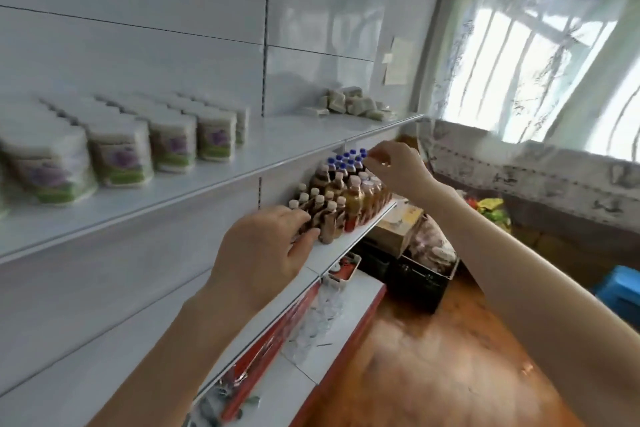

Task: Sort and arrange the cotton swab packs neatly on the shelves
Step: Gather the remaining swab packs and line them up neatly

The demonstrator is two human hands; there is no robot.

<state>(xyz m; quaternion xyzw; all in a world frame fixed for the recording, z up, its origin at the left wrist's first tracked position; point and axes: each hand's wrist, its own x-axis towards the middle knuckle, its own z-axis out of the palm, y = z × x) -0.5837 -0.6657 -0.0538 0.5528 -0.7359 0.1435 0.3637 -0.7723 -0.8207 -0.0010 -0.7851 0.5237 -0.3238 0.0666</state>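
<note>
Reaching with both hands to the middle shelf (349,236), under the upper shelf (277,146). Touching the near end of a cluster of small brown bottles (332,211) with the left hand (263,250), fingers loosely curved over the white caps, thumb tip just beside the base of one bottle, gripping nothing. Stretching the right hand (394,168) further along to the blue-capped bottles (346,158) at the far end of the same cluster, fingertips bunched together right at the caps; cannot tell through the blur whether a cap is pinched between them.

Leaving the cotton swab packs (121,156) untouched on the upper shelf, well to the left of both hands: round tubs with purple and green labels, upright, lined up in rows from the front edge back toward the wall. Further right on that shelf, near its far end, a loose heap of small pale packets (353,102).

Below, a black crate (419,284) on the wooden floor (433,357), a blue stool (620,288) at the right edge, and a curtained window (519,80) beyond.
</note>
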